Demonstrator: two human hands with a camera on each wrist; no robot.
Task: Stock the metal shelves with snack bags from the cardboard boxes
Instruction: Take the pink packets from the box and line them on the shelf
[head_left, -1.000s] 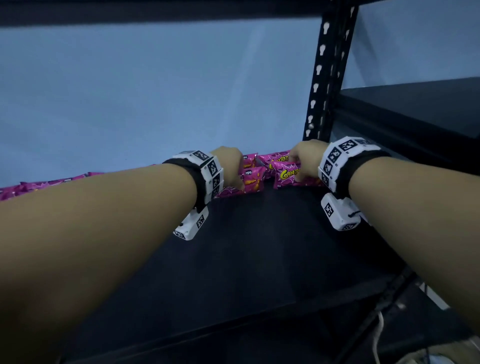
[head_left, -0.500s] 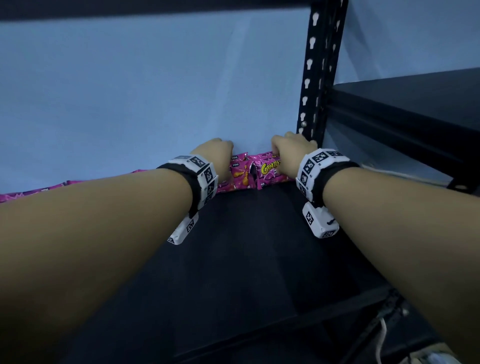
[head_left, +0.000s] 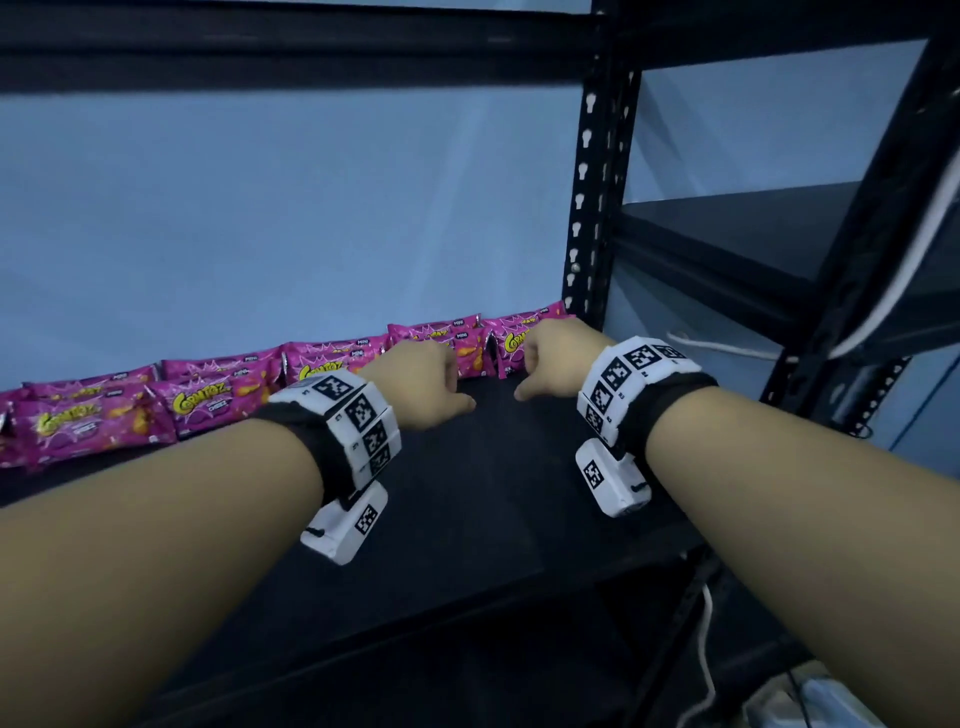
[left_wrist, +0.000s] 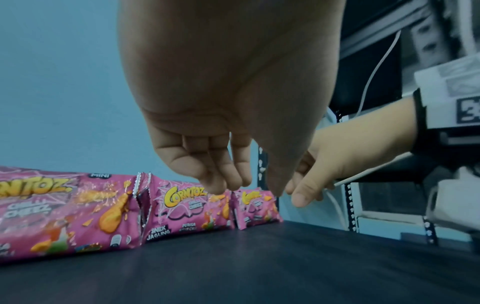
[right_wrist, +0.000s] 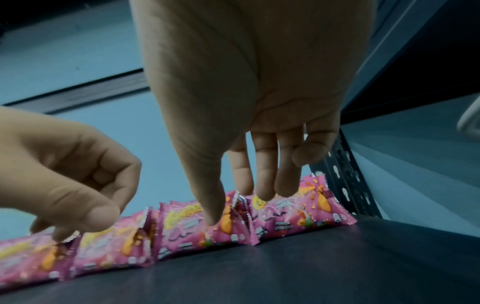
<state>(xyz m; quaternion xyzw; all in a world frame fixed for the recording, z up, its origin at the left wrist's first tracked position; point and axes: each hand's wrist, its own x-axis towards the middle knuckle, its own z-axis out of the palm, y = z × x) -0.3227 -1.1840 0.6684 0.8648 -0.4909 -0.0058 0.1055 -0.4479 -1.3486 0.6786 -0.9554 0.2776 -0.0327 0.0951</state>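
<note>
A row of pink Corntoz snack bags (head_left: 332, 358) stands along the back edge of the black metal shelf (head_left: 493, 519), reaching to the right corner post. The rightmost bag (right_wrist: 306, 209) stands against that post. My left hand (head_left: 426, 384) hovers just in front of the row with fingers loosely curled and nothing in them, as the left wrist view shows (left_wrist: 244, 181). My right hand (head_left: 550, 364) hangs beside it in front of the last bags, fingers relaxed and pointing down (right_wrist: 240, 191), holding nothing. No cardboard box is in view.
A slotted black upright post (head_left: 587, 208) stands at the shelf's back right corner. A second black shelf unit (head_left: 753, 228) adjoins on the right, with white cables (head_left: 706, 649) by it. Another shelf board (head_left: 311, 47) runs overhead. A pale blue wall lies behind.
Both hands have let go of the bags at the right end of the row and drawn back a little toward me. The view has pulled back, showing more of the row at left.
</note>
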